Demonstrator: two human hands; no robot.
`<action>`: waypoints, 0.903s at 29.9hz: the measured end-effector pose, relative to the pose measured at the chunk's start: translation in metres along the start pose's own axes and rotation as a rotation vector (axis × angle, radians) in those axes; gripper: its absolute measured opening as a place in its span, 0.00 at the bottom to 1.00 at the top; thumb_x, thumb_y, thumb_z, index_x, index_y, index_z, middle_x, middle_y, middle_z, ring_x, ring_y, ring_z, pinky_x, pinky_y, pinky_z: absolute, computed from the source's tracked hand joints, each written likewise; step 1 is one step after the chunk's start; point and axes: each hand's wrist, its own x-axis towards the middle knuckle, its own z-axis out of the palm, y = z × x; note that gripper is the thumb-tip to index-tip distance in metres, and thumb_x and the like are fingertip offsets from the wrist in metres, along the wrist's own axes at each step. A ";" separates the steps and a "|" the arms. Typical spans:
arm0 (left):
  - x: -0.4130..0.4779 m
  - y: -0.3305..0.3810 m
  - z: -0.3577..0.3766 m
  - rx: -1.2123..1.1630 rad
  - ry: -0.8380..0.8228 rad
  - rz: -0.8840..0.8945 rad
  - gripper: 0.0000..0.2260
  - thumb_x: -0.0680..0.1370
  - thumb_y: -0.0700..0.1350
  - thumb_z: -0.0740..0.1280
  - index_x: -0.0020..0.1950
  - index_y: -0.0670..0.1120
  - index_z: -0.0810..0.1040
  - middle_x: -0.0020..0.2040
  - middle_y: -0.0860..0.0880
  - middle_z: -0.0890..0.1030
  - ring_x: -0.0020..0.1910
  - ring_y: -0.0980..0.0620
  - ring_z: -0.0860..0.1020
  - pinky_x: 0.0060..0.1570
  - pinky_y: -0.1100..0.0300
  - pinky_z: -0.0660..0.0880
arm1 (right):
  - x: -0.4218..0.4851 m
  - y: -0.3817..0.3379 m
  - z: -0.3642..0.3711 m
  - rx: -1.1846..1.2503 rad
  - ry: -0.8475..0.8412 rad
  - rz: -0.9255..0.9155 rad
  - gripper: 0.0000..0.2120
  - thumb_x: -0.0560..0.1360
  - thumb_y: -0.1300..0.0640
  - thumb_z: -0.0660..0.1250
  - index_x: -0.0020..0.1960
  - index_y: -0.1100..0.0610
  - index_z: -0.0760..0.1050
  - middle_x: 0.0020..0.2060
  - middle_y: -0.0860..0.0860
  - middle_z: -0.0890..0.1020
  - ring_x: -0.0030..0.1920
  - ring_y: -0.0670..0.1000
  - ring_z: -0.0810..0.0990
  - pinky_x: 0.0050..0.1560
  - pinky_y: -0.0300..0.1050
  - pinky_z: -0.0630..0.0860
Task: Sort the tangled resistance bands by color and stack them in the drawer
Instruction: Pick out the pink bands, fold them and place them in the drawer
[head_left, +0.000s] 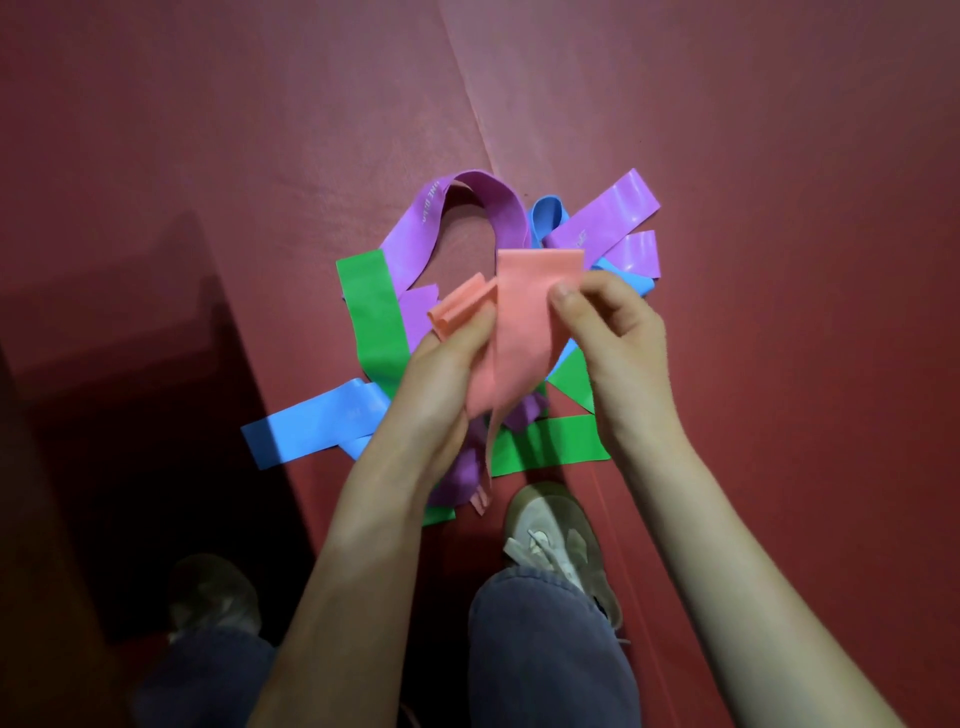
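Both hands are on the pink band (519, 322), held up in the air above the pile (467, 415) on the red floor (208, 130). No drawer in view.

Right hand (613, 332): thumb and fingers (563, 299) pinched on the band's right edge near the far end. Left hand (441, 374): fingers (470, 332) curled round the left side, clamping a folded-over loop of the same band that sticks out past the fingertips.

Why held like this, my read: the two-handed spread keeps the band flat and taut so it can be pulled clear of the tangle and folded. Lifting it clear also shows whether anything is snagged on it.

Orientation: the long axis runs away from the person. The squared end points far, toward the purple bands (415, 223). The near end narrows to a twisted tail hanging down to the pile edge, near the right shoe (556, 530). Can't tell if the tail is free or caught under the pile.

The rest is unsorted, with the green bands (371, 312), blue bands (311, 426) and purple crossing over each other. Pink looks like the first colour out, so it's early in the task.
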 end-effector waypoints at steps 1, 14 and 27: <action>0.000 0.000 0.000 -0.020 -0.030 0.000 0.11 0.79 0.43 0.55 0.50 0.46 0.77 0.38 0.53 0.84 0.38 0.58 0.81 0.47 0.62 0.78 | -0.003 -0.002 0.001 0.045 0.035 -0.046 0.13 0.75 0.69 0.61 0.36 0.55 0.70 0.23 0.39 0.76 0.27 0.35 0.71 0.32 0.25 0.67; 0.000 0.005 0.005 -0.329 -0.070 -0.126 0.39 0.76 0.65 0.40 0.34 0.42 0.81 0.31 0.43 0.82 0.31 0.50 0.81 0.34 0.63 0.78 | -0.014 0.001 0.031 0.042 -0.234 0.074 0.10 0.71 0.63 0.62 0.35 0.51 0.72 0.27 0.40 0.78 0.28 0.37 0.72 0.30 0.28 0.68; -0.009 -0.001 -0.007 -0.003 -0.205 -0.093 0.10 0.69 0.47 0.62 0.47 0.46 0.76 0.37 0.50 0.83 0.37 0.54 0.82 0.42 0.59 0.79 | -0.011 0.004 0.031 -0.221 -0.094 0.019 0.06 0.66 0.55 0.63 0.32 0.46 0.74 0.27 0.40 0.79 0.33 0.40 0.75 0.39 0.40 0.74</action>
